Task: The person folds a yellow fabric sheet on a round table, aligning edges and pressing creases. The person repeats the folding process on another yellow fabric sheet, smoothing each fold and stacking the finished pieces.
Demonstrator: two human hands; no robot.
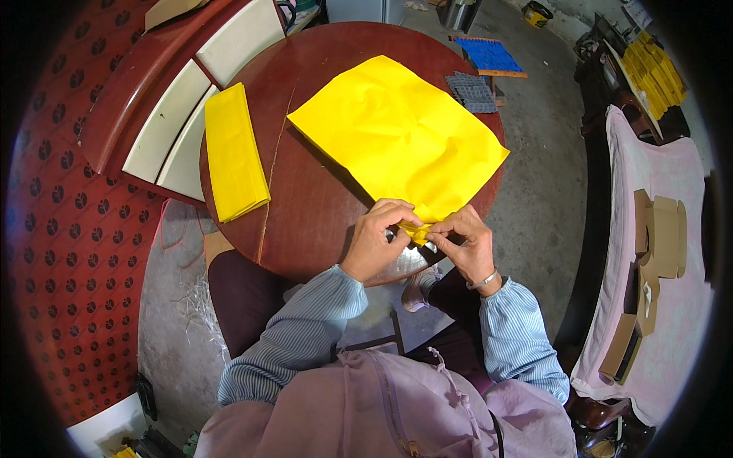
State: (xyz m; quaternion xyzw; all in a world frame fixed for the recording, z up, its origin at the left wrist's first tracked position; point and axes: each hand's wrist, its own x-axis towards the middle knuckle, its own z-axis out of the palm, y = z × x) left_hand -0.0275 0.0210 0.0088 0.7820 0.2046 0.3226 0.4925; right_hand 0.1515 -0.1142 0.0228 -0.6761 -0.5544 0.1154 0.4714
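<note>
A large yellow sheet of cloth-like material (397,126) lies spread over the round red-brown table (321,57), with its near corner bunched up at the table's front edge. My left hand (378,238) pinches that gathered corner from the left. From the right, my right hand (467,243) pinches the same corner, thumb and forefinger close to the left hand's fingertips. The bunched material between the fingers is small, and the hands partly hide it. On the table's left side rests a folded stack of the same yellow material (237,153).
A dark grey textured pad (471,92) lies at the table's right edge, near a stool with a blue woven seat (492,56). Open cardboard boxes (660,237) sit on the pink-covered seat at right. More yellow pieces (653,72) are piled at the far right. Cream-panelled furniture (168,114) borders the left.
</note>
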